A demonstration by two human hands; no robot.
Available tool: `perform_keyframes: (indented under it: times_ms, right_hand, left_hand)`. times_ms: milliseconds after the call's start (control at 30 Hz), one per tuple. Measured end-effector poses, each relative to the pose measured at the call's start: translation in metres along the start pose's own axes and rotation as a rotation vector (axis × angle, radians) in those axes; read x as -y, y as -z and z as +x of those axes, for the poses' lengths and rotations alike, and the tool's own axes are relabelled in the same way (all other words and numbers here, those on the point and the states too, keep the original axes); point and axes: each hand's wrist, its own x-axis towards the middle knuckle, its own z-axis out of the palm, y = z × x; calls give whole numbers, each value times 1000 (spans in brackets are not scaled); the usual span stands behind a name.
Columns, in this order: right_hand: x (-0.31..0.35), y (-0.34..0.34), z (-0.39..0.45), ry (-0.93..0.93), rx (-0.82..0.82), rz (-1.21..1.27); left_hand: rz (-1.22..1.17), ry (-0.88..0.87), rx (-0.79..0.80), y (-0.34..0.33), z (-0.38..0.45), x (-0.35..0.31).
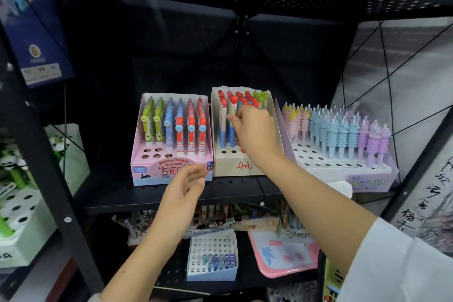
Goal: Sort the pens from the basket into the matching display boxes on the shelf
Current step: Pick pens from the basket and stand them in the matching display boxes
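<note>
Head view of a black perforated metal shelf [137, 190] carrying three display boxes along its front edge. Toward the left end stands a pink cardboard box [171, 171] of green, blue and red retractable erasers, several front holes unfilled. At the middle stands a beige cardboard box [235, 167] marked in red handwriting, holding red-capped pens with blue and white barrels [223, 127]. Toward the right end stands a lilac cardboard box [367, 182] of pink, blue and purple ribbed unicorn pens.

The right hand [255, 130], on a white-sleeved arm, reaches into the beige box; its fingers are curled and pinch the upper barrel of one red-capped pen [233, 108], standing upright among the others. The left hand [183, 193] hovers before the pink box's front panel, fingers loosely extended, holding nothing.

On the level below lie a small white holed box [212, 260] of translucent blue and purple pens and a pink tray [282, 270].
</note>
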Motion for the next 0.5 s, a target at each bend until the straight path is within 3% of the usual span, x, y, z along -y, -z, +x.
perform_keyframes:
  times_ms: [267, 500]
  right_hand:
    - [-10, -8, 6, 51, -117, -127]
    - [-18, -5, 12, 111, 57, -230]
  left_hand:
    - [-10, 8, -10, 7, -1, 3]
    - [-15, 4, 16, -8, -3, 1]
